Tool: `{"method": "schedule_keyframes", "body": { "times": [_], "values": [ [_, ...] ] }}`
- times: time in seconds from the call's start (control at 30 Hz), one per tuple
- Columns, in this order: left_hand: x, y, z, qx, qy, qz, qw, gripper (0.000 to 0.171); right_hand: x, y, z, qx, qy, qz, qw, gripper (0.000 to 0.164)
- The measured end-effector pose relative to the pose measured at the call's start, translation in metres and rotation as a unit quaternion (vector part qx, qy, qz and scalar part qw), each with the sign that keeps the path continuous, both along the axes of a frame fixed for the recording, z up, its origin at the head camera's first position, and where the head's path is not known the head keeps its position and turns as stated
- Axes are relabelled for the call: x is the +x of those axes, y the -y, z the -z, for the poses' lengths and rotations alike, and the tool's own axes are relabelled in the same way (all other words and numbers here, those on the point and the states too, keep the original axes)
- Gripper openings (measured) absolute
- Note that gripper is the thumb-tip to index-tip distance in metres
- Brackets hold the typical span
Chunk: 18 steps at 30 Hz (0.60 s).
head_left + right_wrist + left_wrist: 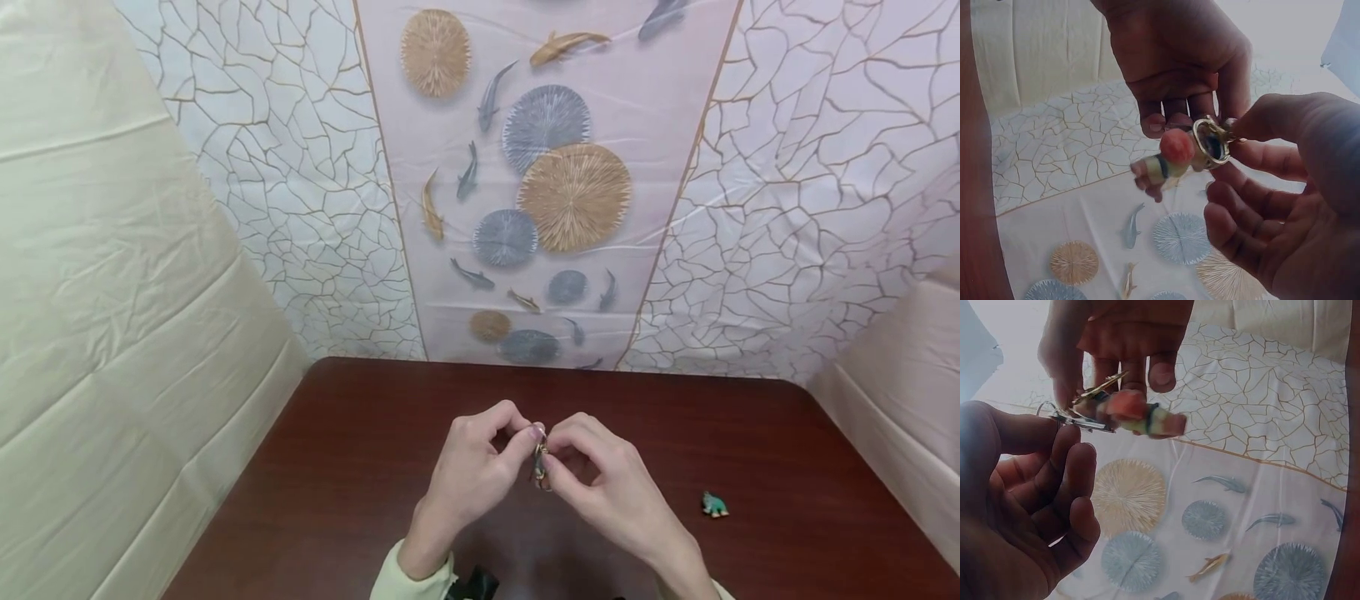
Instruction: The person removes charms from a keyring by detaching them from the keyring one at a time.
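Both hands meet over the table around a small keychain (540, 471). My left hand (472, 467) pinches its upper end between thumb and index finger. In the left wrist view, a silver metal piece (1094, 427) with a thin ring is at those fingertips. My right hand (618, 483) pinches the keychain from the other side, thumb and index finger at its gold ring (1198, 139). A little figure with a red round part (1177, 147) and a pale green, dark-banded body hangs from the metal parts, slightly blurred. The fingertips partly hide the joint between the metal pieces.
A small green dinosaur-like charm (715, 505) lies on the dark red-brown table (360, 442), right of the hands. Patterned cloth (510, 292) hangs behind the table's far edge, and pale fabric walls (187, 375) flank both sides.
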<state>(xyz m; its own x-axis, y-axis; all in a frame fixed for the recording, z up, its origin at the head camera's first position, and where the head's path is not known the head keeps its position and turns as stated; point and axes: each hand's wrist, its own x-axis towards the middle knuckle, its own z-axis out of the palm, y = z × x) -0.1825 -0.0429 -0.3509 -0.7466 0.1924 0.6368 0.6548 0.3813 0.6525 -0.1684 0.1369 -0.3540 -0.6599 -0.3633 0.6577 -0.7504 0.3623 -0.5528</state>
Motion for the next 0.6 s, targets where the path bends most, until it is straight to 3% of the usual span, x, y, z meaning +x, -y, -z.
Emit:
{"method": "schedule_keyframes", "body": {
  "times": [0.27, 0.47, 0.6],
  "values": [
    [-0.007, 0.001, 0.004, 0.000, 0.023, 0.032, 0.9992, 0.015, 0.000, -0.002, -0.001, 0.001, 0.020, -0.003, 1.000, 0.024],
    [-0.012, 0.002, 0.009, 0.000, 0.077, 0.103, 0.9918, 0.012, 0.003, -0.008, -0.005, -0.005, 0.071, -0.017, 0.997, 0.025],
    [-0.012, 0.002, 0.010, 0.002, 0.078, 0.130, 0.9885, 0.009, 0.004, -0.013, -0.006, -0.011, 0.073, -0.016, 0.997, 0.024]
  ]
}}
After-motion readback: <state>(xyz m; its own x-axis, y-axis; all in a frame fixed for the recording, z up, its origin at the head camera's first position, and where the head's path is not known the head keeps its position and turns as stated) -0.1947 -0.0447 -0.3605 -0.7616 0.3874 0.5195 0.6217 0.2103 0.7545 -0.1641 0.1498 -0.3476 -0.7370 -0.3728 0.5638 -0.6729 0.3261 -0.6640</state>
